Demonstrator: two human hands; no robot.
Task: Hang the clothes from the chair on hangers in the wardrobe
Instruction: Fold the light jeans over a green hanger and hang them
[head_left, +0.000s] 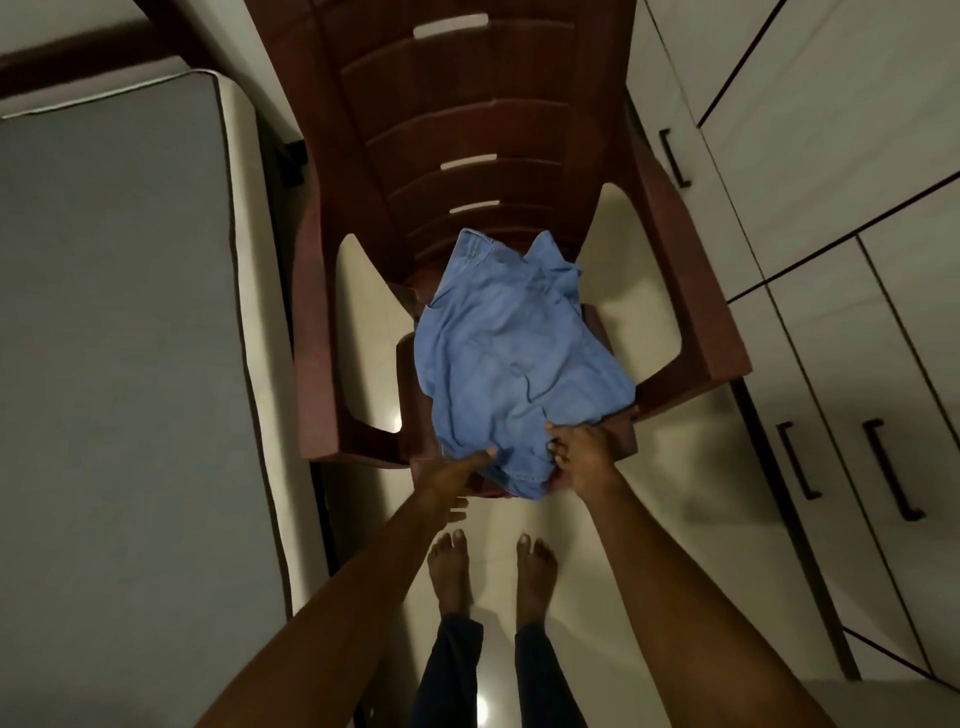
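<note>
A crumpled light blue garment (511, 353) lies on the seat of a dark brown plastic chair (462, 119) straight ahead of me. My left hand (457, 475) is at the garment's near left edge, thumb on top of the cloth and fingers under it. On the near right edge, my right hand (579, 454) pinches the cloth with curled fingers. The wardrobe (810, 156) stands to the right, its pale doors closed. No hanger is in view.
A bed with a grey mattress (119, 338) fills the left side, close to the chair. The wardrobe's black handles (893, 470) are at the right. My bare feet (488, 566) stand on the glossy tiled floor in the narrow gap between bed and wardrobe.
</note>
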